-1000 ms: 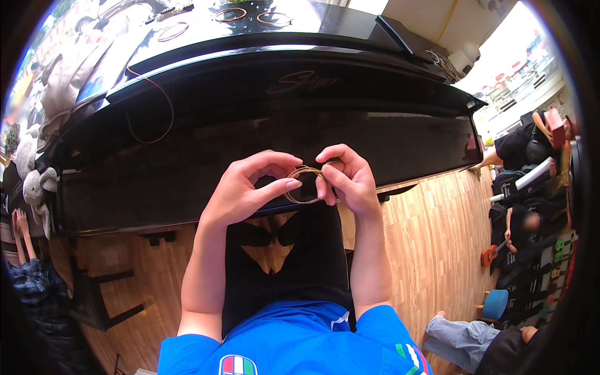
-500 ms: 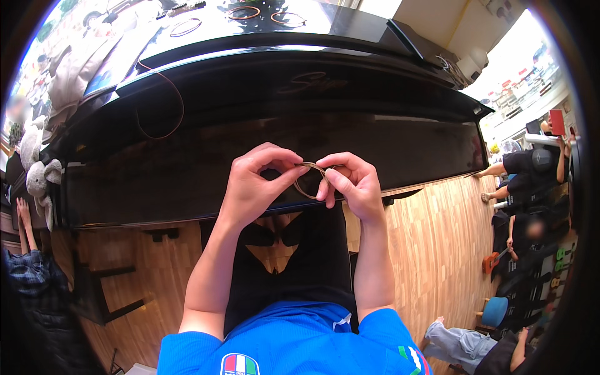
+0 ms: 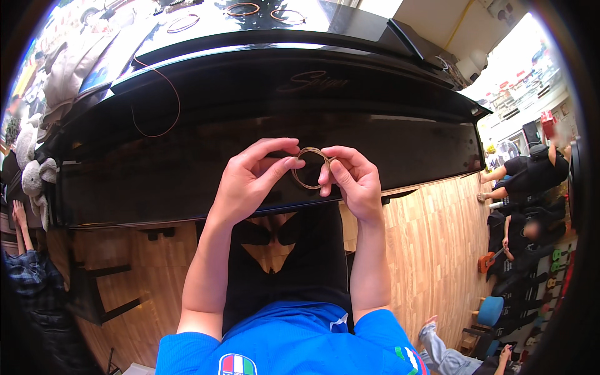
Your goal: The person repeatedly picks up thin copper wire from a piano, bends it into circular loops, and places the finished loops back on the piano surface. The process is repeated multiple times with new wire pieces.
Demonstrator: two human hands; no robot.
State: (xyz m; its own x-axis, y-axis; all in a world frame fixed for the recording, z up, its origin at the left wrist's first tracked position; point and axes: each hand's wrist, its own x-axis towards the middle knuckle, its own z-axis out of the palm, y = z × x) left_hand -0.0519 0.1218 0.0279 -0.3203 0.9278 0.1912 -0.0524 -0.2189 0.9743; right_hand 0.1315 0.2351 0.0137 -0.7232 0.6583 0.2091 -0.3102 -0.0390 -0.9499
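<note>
A ring of thin bronze-coloured wire, a coiled metal string [image 3: 309, 187], hangs between my hands above the closed front of a black piano [image 3: 400, 140]. My right hand [image 3: 357, 184] pinches the coil's right side between thumb and fingers. At the coil's left edge is my left hand [image 3: 247, 178]; its index finger and thumb stand a little apart, and the thumb tip overlaps the wire. Whether that thumb presses on the wire is hard to see. More coiled strings, one copper-coloured [image 3: 242, 9] and one paler [image 3: 287, 16], lie on the shiny piano top.
A loose string [image 3: 179, 103] curves down the piano front at left. Beside it are a grey plush toy [image 3: 31, 178] and a person's hand [image 3: 20, 214]. To the right, people sit or stand near a blue stool [image 3: 490, 310] and an orange ukulele [image 3: 486, 261]. Wooden floor [image 3: 425, 250] lies below.
The coil has risen slightly and now faces me as a rounder ring. My left thumb and index finger have parted from their pinch; my right hand keeps hold.
</note>
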